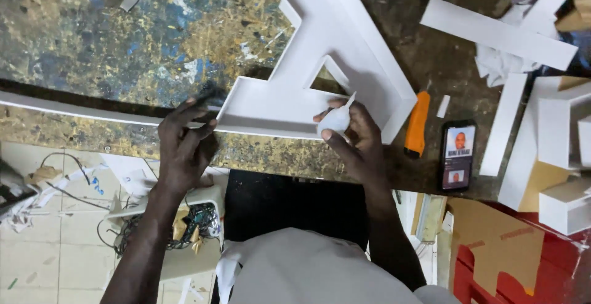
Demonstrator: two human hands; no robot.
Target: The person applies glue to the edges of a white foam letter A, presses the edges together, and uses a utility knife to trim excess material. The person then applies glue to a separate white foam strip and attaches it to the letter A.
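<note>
Big white letter: the big white letter (pixel 326 51) lies flat on the workbench (pixel 92 33), its low wall up, its bottom edge close to the near edge of the bench.
Left hand: the left hand (pixel 184 144) has its fingers bent, pinching the long white strip (pixel 74 110) right where it meets the letter's corner.
Right hand: the right hand (pixel 354 134) is closed around a small white glue bottle (pixel 337 119) – the tip points up at the letter's inside wall.
Orange knife: the orange knife (pixel 417 125) lies just beside the letter's right corner.
Phone: the phone (pixel 457 155) sits near the near edge, right of the knife.
White pieces: the white pieces (pixel 548 131) crowd the right end.
Open room: the far left of the bench – bare, paint-stained wood.
</note>
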